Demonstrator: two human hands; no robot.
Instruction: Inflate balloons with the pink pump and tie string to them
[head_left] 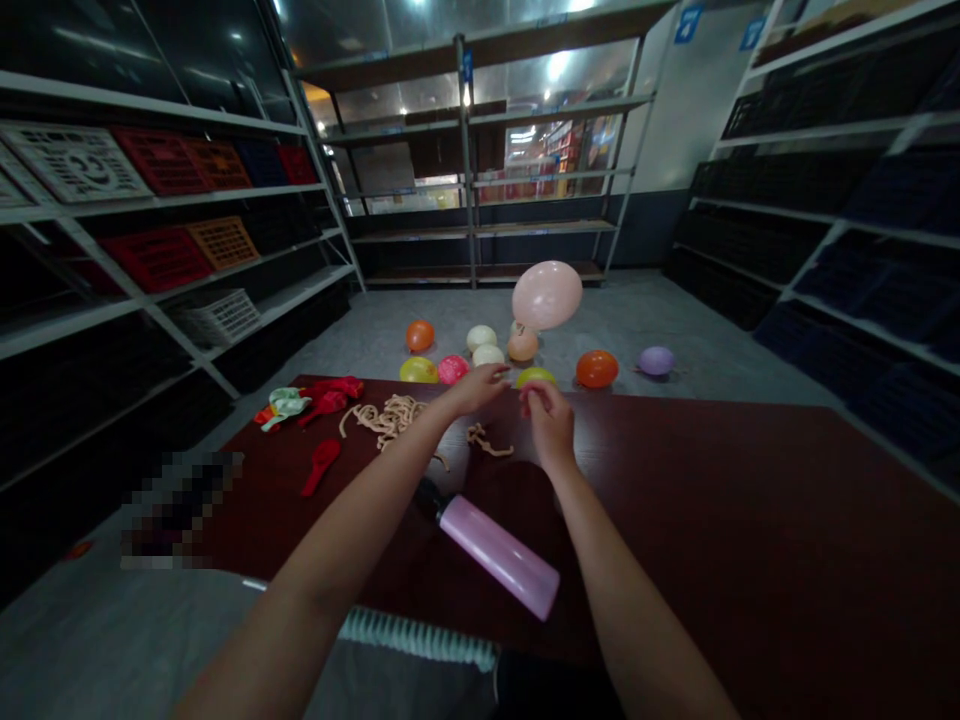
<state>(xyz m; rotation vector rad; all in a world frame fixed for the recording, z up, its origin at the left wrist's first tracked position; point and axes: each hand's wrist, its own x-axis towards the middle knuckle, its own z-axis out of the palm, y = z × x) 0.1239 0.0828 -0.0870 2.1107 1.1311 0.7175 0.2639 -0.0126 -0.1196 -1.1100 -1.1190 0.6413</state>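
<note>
Above the far edge of the dark red table (712,500), my left hand (480,390) reaches out with its fingers stretched, holding nothing that I can see. Close beside it, my right hand (551,420) has its fingers curled in toward the thumb; whatever may be between them is too small to make out. A large pale pink balloon (547,294) appears in the air beyond both hands. Below them lie a short tangled piece of beige cord (487,440) and a pink hand pump (499,555) with a black end. A bundle of beige cord (386,415) sits left of my left hand.
Uninflated red balloons (330,398), a mint green one (286,405) and a single red one (322,465) lie on the table's left. Several inflated balloons, including an orange one (597,369) and a purple one (656,361), rest on the floor beyond. Shelves (469,180) stand around.
</note>
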